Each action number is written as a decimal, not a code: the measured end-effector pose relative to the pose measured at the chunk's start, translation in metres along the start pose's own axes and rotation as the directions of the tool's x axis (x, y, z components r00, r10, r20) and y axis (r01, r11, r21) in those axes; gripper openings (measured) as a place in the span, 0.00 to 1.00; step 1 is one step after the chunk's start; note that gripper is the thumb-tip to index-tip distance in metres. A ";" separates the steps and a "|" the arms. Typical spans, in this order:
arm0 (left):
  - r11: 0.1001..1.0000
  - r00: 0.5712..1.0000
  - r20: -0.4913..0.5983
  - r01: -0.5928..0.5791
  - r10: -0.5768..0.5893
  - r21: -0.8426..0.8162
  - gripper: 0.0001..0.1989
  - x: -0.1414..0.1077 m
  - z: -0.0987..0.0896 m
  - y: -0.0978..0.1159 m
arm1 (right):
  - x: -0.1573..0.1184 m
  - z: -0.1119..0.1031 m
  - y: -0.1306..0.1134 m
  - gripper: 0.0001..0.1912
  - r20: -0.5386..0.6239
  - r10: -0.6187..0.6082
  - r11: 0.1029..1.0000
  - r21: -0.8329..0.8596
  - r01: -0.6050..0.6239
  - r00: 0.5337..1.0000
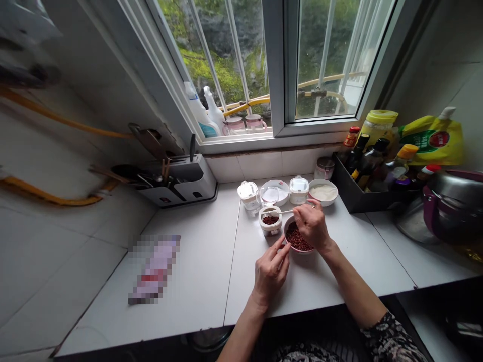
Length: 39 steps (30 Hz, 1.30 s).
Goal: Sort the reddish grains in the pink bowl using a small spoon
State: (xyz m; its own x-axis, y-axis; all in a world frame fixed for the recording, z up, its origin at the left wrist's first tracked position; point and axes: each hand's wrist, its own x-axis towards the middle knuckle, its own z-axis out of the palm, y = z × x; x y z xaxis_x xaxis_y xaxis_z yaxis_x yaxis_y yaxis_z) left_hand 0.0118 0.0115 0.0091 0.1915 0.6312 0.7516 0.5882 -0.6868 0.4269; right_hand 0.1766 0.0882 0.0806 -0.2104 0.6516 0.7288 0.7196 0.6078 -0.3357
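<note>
On the white counter [199,271], the right hand [312,223] has its fingers together, clamped on a thin light spoon [284,211] that reaches across the mouth of a small open jar [270,231]. The jar has dark red grains inside. Just beside it, nearer the person's right, sits a pinkish bowl [301,251] with more of the same grains, partly hidden under the right hand. The left hand [272,266] touches the bowl's near left side with its fingertips — I can't tell whether it is pinching the rim.

Behind them stand two lidded jars, one left [248,196] and one right [299,191], with a white dish [282,190] between. A bowl of something white [323,193] stands beside the right lidded jar, and farther right a black bin [350,188] holds bottles.
</note>
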 end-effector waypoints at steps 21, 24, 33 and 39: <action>1.000 1.000 -0.011 -0.028 0.028 0.000 0.18 0.000 0.000 -0.001 | -0.022 0.000 0.028 0.18 0.099 0.077 0.997 -0.019 -0.076 0.992; 1.000 1.000 -0.009 -0.029 0.029 -0.002 0.17 0.001 0.000 -0.001 | -0.021 -0.002 0.031 0.18 0.073 0.112 0.994 -0.016 -0.111 0.991; 1.000 1.000 -0.005 -0.023 0.023 0.011 0.15 0.002 -0.001 0.000 | -0.018 -0.004 0.032 0.17 0.011 0.173 0.984 0.050 -0.174 0.985; 1.000 1.000 -0.004 -0.025 0.025 0.001 0.15 0.001 -0.001 0.000 | -0.018 -0.006 0.035 0.19 0.053 0.325 0.935 0.128 -0.329 0.944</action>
State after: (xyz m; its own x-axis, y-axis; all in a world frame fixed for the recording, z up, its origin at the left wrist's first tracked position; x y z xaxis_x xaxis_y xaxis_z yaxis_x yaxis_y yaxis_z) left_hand 0.0112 0.0121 0.0106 0.2034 0.6124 0.7640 0.5840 -0.7021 0.4073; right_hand 0.2093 0.0952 0.0592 0.0005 0.8367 0.5476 0.6574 0.4124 -0.6306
